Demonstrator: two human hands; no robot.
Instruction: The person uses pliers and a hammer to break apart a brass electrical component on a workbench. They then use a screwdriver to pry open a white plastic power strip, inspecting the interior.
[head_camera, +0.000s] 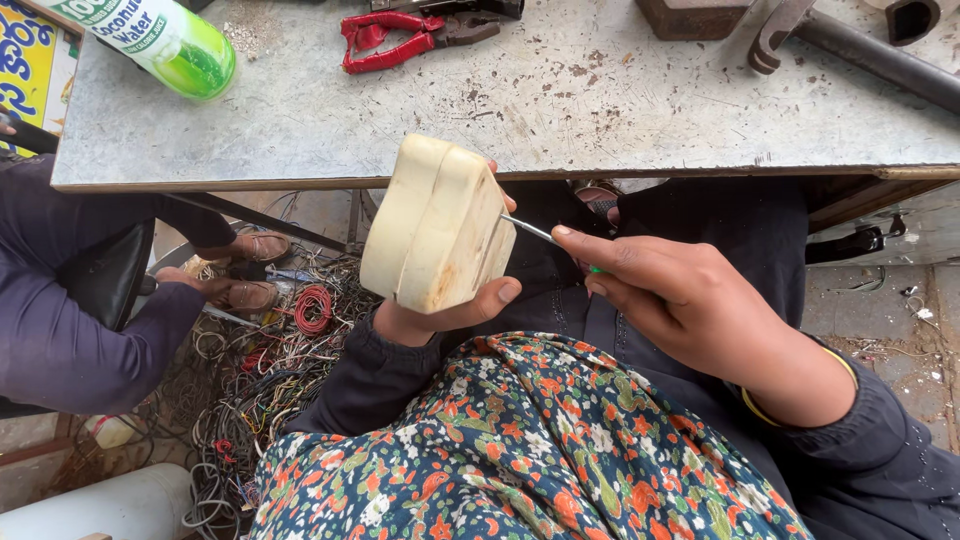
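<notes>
1. While the head camera looks down past a floral cloth (520, 450) on the person's lap, the left hand (440, 310) grips a cream plastic housing (435, 225) from below, thumb wrapped across its lower edge and fingers hidden behind it.
2. The housing sits just in front of the near edge of the grey metal table (560, 100), held in the air above the lap, tilted with its flat faces turned sideways.
3. The right hand (690, 300) is closed in a pinch on a thin screwdriver (535, 232), whose metal shaft meets the housing's right side; a bit of green handle shows between the fingers.
4. The housing looks rigid and blocky, probably light for its bulk, and its worn, smooth shell could slip or crack at a seam under hard prying, so a hold across the broad faces near the bottom seems safest.
5. The screwdriver looks stiff but slender, best held close to the shaft.
6. On the table, beyond the housing, lie red-handled pliers (395, 40) and a green bottle (170, 40).
7. Left of the housing, below the table, tangled wires (270, 370) cover the floor, and another person's sleeve (70, 340) is in view.
</notes>
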